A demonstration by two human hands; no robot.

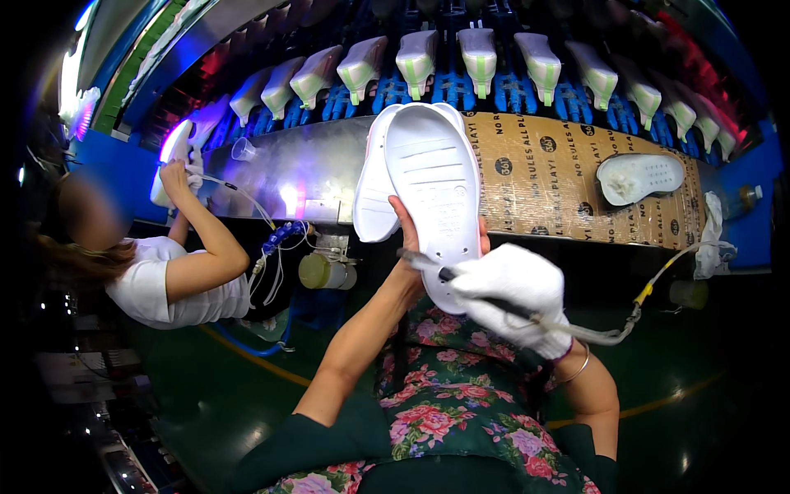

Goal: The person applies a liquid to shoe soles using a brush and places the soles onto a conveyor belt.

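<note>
My bare left hand [406,226] is wrapped around a white shoe sole [432,169], its fingers showing at both edges near the lower end. The sole's hollow side, with grooves and small holes, faces up. My right hand [517,288], in a white glove, grips a slim dark brush-like tool [446,273] joined to a thin hose. The tool's tip is blurred by motion beside the sole's lower end; whether it touches is unclear. A second white sole [373,193] lies partly behind the held one, at the bench edge.
Brown printed cardboard [535,181] covers the bench's right part, bearing a greyish sole-shaped piece [646,177]. Metal bench top [309,160] extends left. Several pale shoe uppers [415,62] hang behind on blue holders. A co-worker [177,272] handles a sole at left. The hose [638,305] trails right.
</note>
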